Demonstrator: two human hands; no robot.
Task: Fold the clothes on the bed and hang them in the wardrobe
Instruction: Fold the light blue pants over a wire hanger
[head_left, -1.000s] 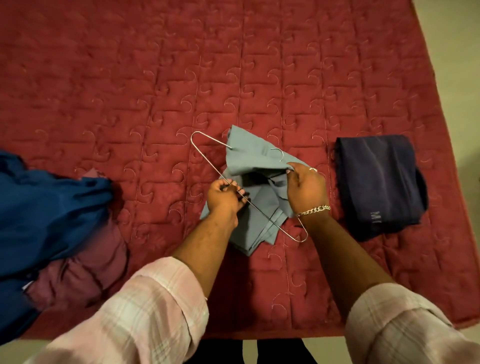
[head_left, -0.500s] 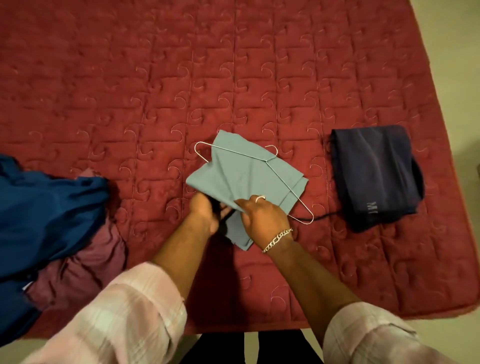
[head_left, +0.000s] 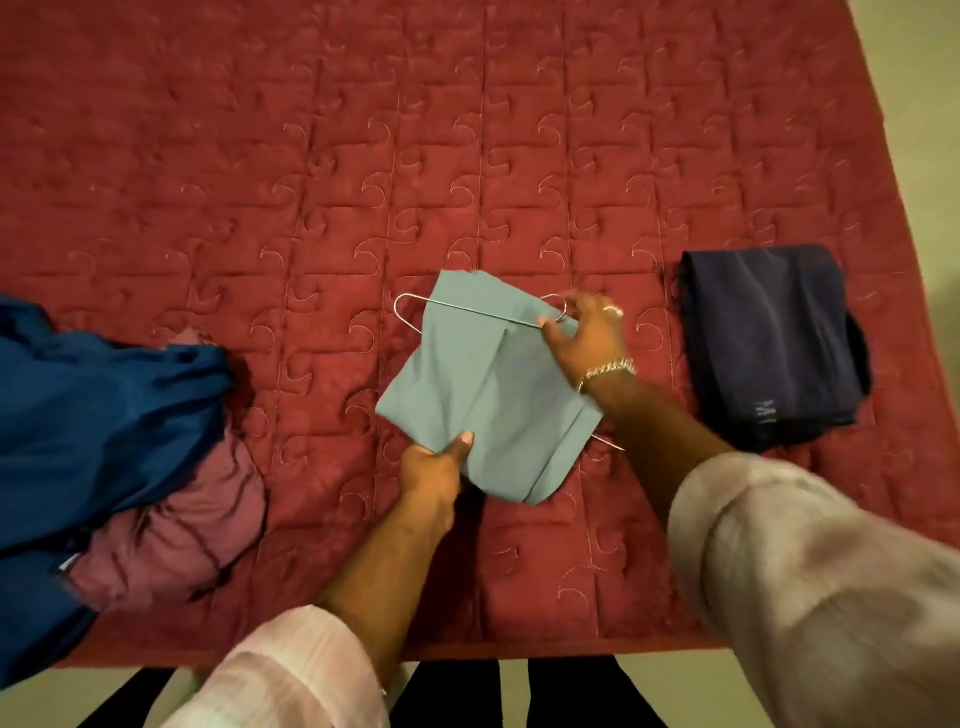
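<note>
Red bed (head_left: 363, 156); both hands (head_left: 431, 467) gripping hangered grey-blue cloth (head_left: 483, 384)

light: dim, warm | shadows: soft | blur: right hand (head_left: 587, 338), near sleeve | edges: wide-angle bowing

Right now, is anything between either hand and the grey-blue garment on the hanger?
Nothing visible. The left hand pinches the grey-blue garment at its near edge, and the right hand is at the wire hanger near its hook. The wardrobe is out of view.

The draped garment (head_left: 488, 384) is lying mid-bed (head_left: 363, 156) over the hanger (head_left: 467, 310). A folded garment (head_left: 769, 343) is sitting right of it, and 2 heaped clothes (head_left: 104, 415) are lying left.
</note>
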